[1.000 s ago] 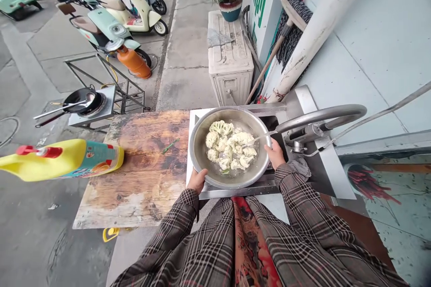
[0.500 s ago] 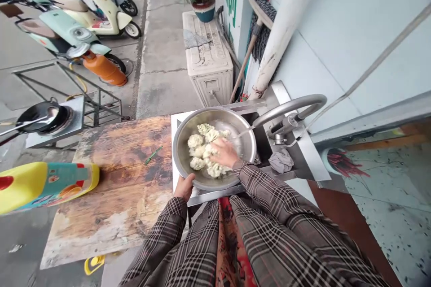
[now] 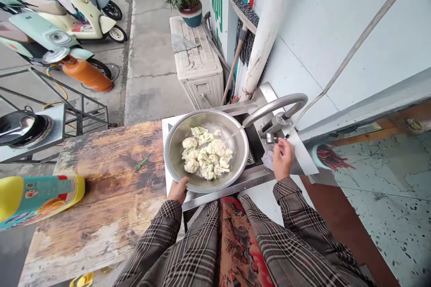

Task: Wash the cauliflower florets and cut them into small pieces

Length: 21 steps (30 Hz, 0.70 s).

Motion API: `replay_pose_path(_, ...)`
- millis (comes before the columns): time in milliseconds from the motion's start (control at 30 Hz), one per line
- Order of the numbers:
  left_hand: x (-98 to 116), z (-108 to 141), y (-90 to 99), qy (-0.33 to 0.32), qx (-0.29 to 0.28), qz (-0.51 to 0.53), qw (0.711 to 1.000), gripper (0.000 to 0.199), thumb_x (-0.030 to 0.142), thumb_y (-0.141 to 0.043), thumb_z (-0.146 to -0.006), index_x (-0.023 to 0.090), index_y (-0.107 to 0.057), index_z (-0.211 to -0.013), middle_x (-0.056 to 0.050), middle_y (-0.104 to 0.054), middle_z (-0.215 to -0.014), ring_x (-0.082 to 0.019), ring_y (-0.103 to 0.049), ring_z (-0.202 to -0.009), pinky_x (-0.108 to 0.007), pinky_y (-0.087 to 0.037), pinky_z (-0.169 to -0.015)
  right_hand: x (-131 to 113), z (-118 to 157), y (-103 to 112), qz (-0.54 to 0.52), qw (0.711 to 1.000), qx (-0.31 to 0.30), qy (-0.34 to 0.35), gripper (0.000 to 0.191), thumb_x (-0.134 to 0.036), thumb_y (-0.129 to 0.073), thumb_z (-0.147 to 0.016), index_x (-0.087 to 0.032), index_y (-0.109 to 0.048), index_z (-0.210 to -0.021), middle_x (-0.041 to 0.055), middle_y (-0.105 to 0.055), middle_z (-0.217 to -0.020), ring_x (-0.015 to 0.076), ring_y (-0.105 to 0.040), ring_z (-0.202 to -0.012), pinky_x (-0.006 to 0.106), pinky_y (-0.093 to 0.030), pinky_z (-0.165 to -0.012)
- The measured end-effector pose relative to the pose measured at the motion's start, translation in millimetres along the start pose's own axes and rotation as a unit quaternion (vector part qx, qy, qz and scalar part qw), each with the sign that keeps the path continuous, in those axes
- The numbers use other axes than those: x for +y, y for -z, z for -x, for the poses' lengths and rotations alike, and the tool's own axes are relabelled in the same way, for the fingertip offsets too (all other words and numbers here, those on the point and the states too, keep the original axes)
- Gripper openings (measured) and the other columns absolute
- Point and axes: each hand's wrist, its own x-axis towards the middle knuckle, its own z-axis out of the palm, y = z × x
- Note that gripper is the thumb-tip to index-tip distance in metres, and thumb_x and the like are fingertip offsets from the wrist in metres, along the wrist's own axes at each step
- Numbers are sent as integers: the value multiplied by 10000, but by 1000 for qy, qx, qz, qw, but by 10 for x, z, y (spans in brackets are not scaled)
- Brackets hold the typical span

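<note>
1. Steel basin (image 3: 175,152), just one, round and smooth-walled, sits over the sink (image 3: 255,143), with shallow clear water inside.
2. Cauliflower florets (image 3: 210,154), roughly a dozen though overlaps hinder counting, lie within the basin: creamy white, knobbly, clustered.
3. Left hand (image 3: 178,190) grips the basin's near-left rim, thumb on top.
4. Right hand (image 3: 283,158), right of the basin, is half curled beside one curved metal tap (image 3: 276,104); whether it holds anything, I cannot tell.
5. Left of the basin: one coarse-grained wooden board (image 3: 111,188), one glossy plastic jug (image 3: 50,197).
</note>
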Motion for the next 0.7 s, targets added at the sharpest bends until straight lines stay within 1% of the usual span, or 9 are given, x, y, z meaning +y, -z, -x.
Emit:
replay_pose_path(67,-3,22,-7,15,-1,26,1000,497,135,-601,-535,181,-571,-1030,-10,-622,-719,-170,-600,-638,-272,-504,-580,4,18,-89,38,995,-69,59,474,-378,-397,-936,-161,-482,-1349,158,-523,-1358,281,-437,-1310,526,-387,-1080)
replay_pose_path(133,-11,37,-6,23,-1,49,999,547,124,-606,-523,175,-562,-1066,4,-615,-721,-152,-591,-623,-260,-500,-589,14,89,-208,75,977,-158,121,473,-356,-391,-941,-130,-500,-1341,147,-537,-1365,295,-255,-1429,565,-245,-1162)
replay_pose_path(233,-29,42,1,21,1,64,998,576,126,-611,-518,170,-552,-1089,19,-610,-730,-123,-574,-599,-237,-481,-580,68,205,-266,95,960,-207,161,452,-350,-417,-930,-107,-564,-1282,134,-569,-1343,300,-93,-1474,574,-215,-1174)
replay_pose_path(333,-45,29,7,19,1,63,998,567,136,-615,-526,180,-547,-1087,24,-611,-736,-110,-555,-582,-217,-450,-546,126,212,-156,69,969,-182,149,385,-335,-401,-940,-169,-619,-1211,107,-614,-1284,274,-288,-1419,537,-303,-1147)
replay_pose_path(400,-49,17,6,20,1,61,998,543,139,-620,-529,189,-546,-1065,29,-606,-724,-112,-550,-578,-215,-442,-533,133,151,-85,52,985,-117,116,392,-327,-372,-951,-179,-593,-1239,121,-594,-1298,250,-419,-1341,503,-351,-1122)
replay_pose_path(467,-48,10,2,22,-1,62,998,513,133,-617,-531,192,-544,-1035,27,-605,-718,-117,-552,-582,-218,-444,-532,114,73,-79,58,992,-75,84,462,-337,-359,-953,-151,-482,-1358,156,-480,-1416,249,-410,-1350,493,-355,-1118)
replay_pose_path(533,-45,9,-2,19,-3,63,998,488,124,-610,-535,191,-542,-1014,19,-609,-726,-120,-553,-585,-220,-446,-532,81,16,-138,84,984,-128,91,529,-347,-369,-946,-124,-389,-1426,169,-342,-1516,265,-308,-1415,500,-323,-1136)
replay_pose_path(633,-43,10,-2,20,-8,61,998,499,123,-608,-547,192,-533,-1035,10,-613,-755,-122,-558,-598,-226,-454,-546,36,2,-246,119,951,-250,140,512,-328,-385,-940,-102,-430,-1398,167,-307,-1539,276,-239,-1444,508,-282,-1157)
replay_pose_path(700,-48,8,4,21,-11,58,998,518,129,-614,-553,192,-525,-1059,16,-601,-752,-122,-555,-602,-228,-455,-556,28,36,-265,124,946,-255,158,480,-323,-394,-941,-111,-474,-1364,164,-338,-1524,281,-254,-1436,517,-288,-1151)
